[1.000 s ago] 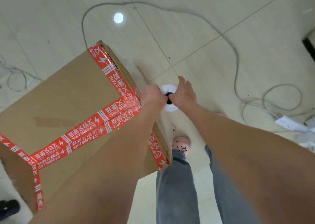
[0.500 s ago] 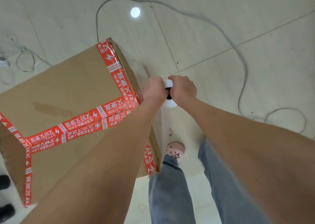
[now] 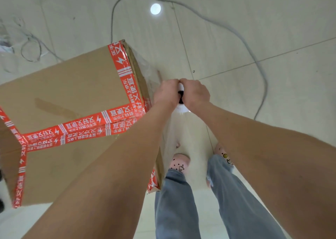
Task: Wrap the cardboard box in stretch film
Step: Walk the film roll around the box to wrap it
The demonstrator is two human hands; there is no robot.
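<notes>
Both the left hand [image 3: 166,93] and the right hand [image 3: 195,93] are clamped on the film roll [image 3: 181,107], just beside the box [image 3: 63,96] on the floor [image 3: 236,38]. Film [image 3: 145,71] clings to the side facing the roll; the top looks bare, so I'd judge most wrapping remains.

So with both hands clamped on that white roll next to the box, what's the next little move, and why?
Probably walk the roll on toward the box's near corner, keeping the film taut. The left hand and right hand grip its top end together beside the cardboard box, and clear film already clings to that side, so the wrap likely carries on around.
</notes>
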